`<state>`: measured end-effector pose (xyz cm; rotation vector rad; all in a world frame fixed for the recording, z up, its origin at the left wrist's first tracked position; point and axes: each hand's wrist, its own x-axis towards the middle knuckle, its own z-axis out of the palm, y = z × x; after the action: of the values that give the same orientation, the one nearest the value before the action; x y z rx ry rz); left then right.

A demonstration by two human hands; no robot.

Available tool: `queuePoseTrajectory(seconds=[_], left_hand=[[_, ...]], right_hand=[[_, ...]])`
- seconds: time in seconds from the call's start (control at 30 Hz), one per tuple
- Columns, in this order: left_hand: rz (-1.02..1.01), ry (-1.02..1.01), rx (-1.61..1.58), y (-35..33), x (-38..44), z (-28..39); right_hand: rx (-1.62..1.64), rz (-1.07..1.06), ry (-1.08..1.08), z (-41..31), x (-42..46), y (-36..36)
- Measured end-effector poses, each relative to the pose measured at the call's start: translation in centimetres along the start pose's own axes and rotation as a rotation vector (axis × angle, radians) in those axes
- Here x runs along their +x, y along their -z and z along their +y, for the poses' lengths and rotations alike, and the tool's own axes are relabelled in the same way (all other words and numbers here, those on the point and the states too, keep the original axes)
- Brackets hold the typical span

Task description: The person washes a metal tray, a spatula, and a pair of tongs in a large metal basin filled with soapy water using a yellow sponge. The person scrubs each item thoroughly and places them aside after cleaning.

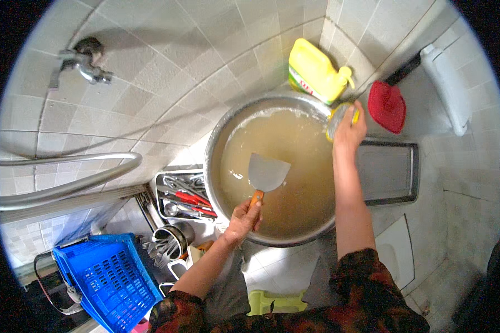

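Observation:
My left hand (245, 219) grips the wooden handle of a wide metal scraper (268, 171), whose blade is over the cloudy brownish water in a large round metal basin (213, 183). At the basin's upper right rim, my right hand (351, 127) holds a grey and yellow scrubbing sponge (339, 120). Just beyond that hand stands a yellow plastic jug with a pump top (316, 70). A red cloth or pad (387, 107) lies to its right.
Left of the basin are a tray of utensils (185, 195), a metal pot with forks (171, 241) and a blue plastic basket (112, 279). A rectangular metal pan (385, 172) sits at the right. A faucet (87, 66) juts from the tiled wall; a green stool (277, 301) is below.

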<state>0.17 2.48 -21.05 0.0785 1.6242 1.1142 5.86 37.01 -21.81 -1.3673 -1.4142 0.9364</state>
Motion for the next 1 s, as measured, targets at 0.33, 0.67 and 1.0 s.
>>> queuePoseTrajectory(seconds=[0.33,0.67,1.0], left_hand=[[-0.043,-0.044,-0.087,-2.7,2.3,-2.2],[-0.070,-0.045,-0.149,-2.7,4.4,-5.0],[-0.084,-0.066,0.050,-2.1,4.2,-6.4]], right_hand=[[-0.481,-1.209,0.832,2.2,-15.2,3.3],[-0.564,-1.322,0.772,5.2,-15.9,3.8],[-0.512,-1.335,0.788,5.8,-16.8,2.7]])
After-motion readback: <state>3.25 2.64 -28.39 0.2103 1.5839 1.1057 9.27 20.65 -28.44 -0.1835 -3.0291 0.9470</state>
